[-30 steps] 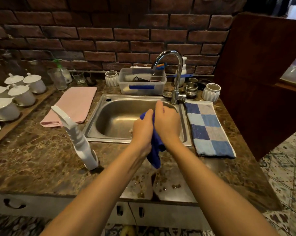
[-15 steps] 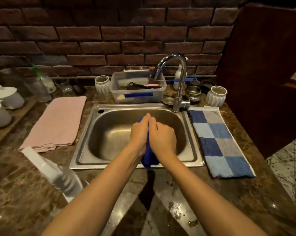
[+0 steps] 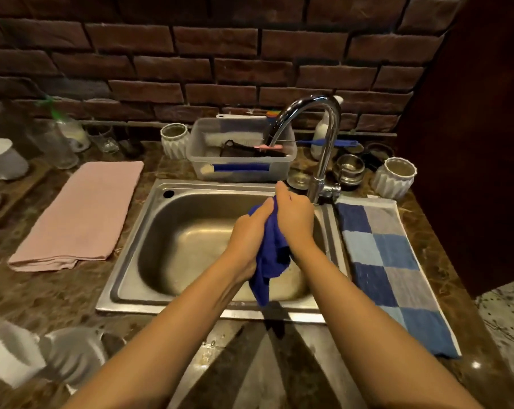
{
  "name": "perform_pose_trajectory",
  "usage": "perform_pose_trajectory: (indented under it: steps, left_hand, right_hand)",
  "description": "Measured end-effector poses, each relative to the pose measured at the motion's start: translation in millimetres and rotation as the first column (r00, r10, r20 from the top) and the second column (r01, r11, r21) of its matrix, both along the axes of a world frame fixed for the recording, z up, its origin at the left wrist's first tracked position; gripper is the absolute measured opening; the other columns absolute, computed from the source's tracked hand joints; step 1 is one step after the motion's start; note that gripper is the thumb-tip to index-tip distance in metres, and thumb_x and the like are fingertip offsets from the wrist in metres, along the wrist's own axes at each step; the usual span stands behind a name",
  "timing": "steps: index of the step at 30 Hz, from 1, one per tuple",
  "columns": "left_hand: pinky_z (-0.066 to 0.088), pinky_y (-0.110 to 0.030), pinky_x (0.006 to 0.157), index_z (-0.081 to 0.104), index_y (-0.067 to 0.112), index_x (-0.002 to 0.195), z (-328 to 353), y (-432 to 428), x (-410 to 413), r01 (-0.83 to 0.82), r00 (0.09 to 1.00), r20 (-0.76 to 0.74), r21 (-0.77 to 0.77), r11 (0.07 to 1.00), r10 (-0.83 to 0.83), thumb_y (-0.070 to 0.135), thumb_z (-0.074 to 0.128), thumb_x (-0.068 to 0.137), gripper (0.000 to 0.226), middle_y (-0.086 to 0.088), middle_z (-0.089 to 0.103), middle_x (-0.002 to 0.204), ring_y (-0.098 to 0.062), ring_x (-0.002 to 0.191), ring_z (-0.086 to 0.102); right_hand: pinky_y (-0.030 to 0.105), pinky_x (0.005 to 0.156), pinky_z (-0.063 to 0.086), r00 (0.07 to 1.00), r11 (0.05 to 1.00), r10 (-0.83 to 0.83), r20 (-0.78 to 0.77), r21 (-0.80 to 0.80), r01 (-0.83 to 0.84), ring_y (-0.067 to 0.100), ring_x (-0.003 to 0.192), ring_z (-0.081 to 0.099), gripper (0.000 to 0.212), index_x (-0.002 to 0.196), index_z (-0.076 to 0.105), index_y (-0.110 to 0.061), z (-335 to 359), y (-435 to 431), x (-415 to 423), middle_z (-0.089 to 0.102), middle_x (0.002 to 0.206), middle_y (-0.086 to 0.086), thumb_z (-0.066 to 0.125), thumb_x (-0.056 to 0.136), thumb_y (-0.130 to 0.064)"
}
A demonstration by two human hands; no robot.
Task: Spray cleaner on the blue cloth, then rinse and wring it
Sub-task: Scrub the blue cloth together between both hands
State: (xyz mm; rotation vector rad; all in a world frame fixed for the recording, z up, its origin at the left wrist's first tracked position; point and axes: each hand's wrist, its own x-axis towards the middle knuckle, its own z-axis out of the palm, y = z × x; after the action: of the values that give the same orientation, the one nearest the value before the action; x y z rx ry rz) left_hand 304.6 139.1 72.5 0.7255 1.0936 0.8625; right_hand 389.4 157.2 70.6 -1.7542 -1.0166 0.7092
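Both my hands hold the dark blue cloth (image 3: 272, 258) bunched between them over the steel sink (image 3: 187, 246). My left hand (image 3: 249, 234) grips it from the left, and my right hand (image 3: 295, 222) grips it from the right with the thumb raised. A tail of the cloth hangs down toward the sink's front rim. The chrome tap (image 3: 323, 143) arches over the sink's back right corner, and no water shows from its spout. The white spray bottle (image 3: 10, 349) lies blurred at the lower left on the counter.
A pink towel (image 3: 78, 216) lies left of the sink, a blue checked towel (image 3: 391, 267) right of it. Behind stand a clear plastic tub (image 3: 241, 152), white ribbed cups (image 3: 394, 178), metal cups, glasses and white teapots (image 3: 1, 160). The counter front is wet.
My hands have carried the cloth farther back over the basin, toward the tap. The view has moved closer to the sink, and the spray bottle has slid to the lower left corner.
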Motion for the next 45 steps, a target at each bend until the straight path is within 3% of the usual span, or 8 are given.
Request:
perform_pose_trajectory:
  steps: [7,10,16,19,24,29,38,45]
  left_hand:
    - [0.053,-0.038,0.083,0.074,0.013,0.091,-2.9,22.5,4.6,0.19,0.957,0.244,-0.125,0.974,-0.156,0.048,0.051,0.09,0.042,-0.011,0.072,0.092,-0.024,0.085,0.069]
    - [0.054,-0.037,0.078,0.073,0.011,0.088,-6.7,42.2,-0.9,0.228,0.961,0.197,-0.168,0.959,-0.194,0.054,0.054,0.085,0.047,-0.012,0.073,0.089,-0.023,0.079,0.07]
    - [0.051,-0.036,0.085,0.063,0.007,0.109,-24.1,79.8,-27.4,0.534,0.768,-0.333,-0.139,0.834,-0.548,0.034,0.068,0.08,0.04,-0.016,0.067,0.111,-0.025,0.095,0.064]
    - [0.049,-0.03,0.078,0.063,0.015,0.103,-28.5,92.2,-36.1,0.526,0.72,-0.491,-0.076,0.847,-0.491,0.036,0.056,0.09,0.026,-0.009,0.068,0.102,-0.019,0.089,0.063]
    - [0.049,-0.032,0.071,0.065,0.01,0.085,-39.3,89.1,-1.4,0.057,0.969,-0.238,-0.044,0.997,-0.066,0.048,0.05,0.091,0.041,-0.009,0.069,0.077,-0.02,0.073,0.065]
    - [0.047,-0.035,0.065,0.062,0.014,0.073,-45.6,59.8,34.3,-0.135,0.987,-0.102,-0.114,0.984,0.123,0.046,0.049,0.092,0.039,-0.006,0.063,0.065,-0.02,0.064,0.061]
    - [0.042,-0.027,0.06,0.054,0.015,0.061,-29.9,85.5,28.1,-0.112,0.982,-0.154,-0.031,0.993,0.106,0.034,0.047,0.096,0.04,0.006,0.054,0.043,-0.012,0.056,0.051]
    - [0.048,-0.029,0.06,0.063,0.013,0.078,-34.6,73.0,39.4,-0.103,0.982,-0.164,-0.08,0.992,0.088,0.032,0.05,0.094,0.028,-0.006,0.064,0.068,-0.018,0.064,0.061]
  right_hand:
    - [0.033,0.089,0.049,0.815,0.835,0.475,-0.333,-0.121,-0.536,0.015,0.1,0.061,0.036,0.103,0.063,-0.03,-16.7,13.7,54.6,0.064,0.108,0.0,0.037,0.093,-0.054]
    - [0.035,0.093,0.05,0.728,0.718,0.642,-0.24,-0.147,-0.681,0.016,0.108,0.059,0.028,0.112,0.059,-0.034,-14.0,10.3,76.7,0.06,0.117,-0.004,0.06,0.085,-0.044]
    - [0.031,0.077,0.05,0.817,0.792,0.543,-0.197,-0.203,-0.575,0.016,0.082,0.061,0.015,0.086,0.061,-0.013,-9.1,33.2,107.9,0.064,0.083,0.0,0.073,0.077,-0.015]
    - [0.029,0.072,0.047,0.805,0.768,0.556,-0.206,-0.243,-0.592,0.015,0.078,0.058,0.015,0.081,0.058,-0.016,-6.8,41.4,118.7,0.062,0.081,0.001,0.073,0.078,-0.018]
    - [0.031,0.064,0.043,0.833,0.833,0.53,0.16,-0.281,-0.476,0.015,0.068,0.055,0.033,0.066,0.054,-0.023,-14.0,29.4,75.6,0.057,0.068,-0.004,0.063,0.08,-0.051]
    - [0.03,0.058,0.042,0.938,0.973,0.231,0.259,-0.09,-0.215,0.013,0.058,0.054,0.045,0.065,0.054,-0.015,-29.3,27.9,18.4,0.056,0.059,-0.001,0.042,0.093,-0.049]
    - [0.023,0.055,0.04,0.971,0.982,0.187,0.147,0.0,-0.189,0.013,0.059,0.055,0.038,0.066,0.054,-0.015,-32.6,28.1,3.5,0.056,0.061,-0.001,0.043,0.096,-0.035]
    - [0.03,0.057,0.033,0.993,0.996,0.079,0.089,-0.053,-0.075,0.012,0.055,0.044,0.043,0.054,0.043,-0.024,-45.4,64.1,33.7,0.046,0.055,-0.005,0.043,0.096,-0.031]
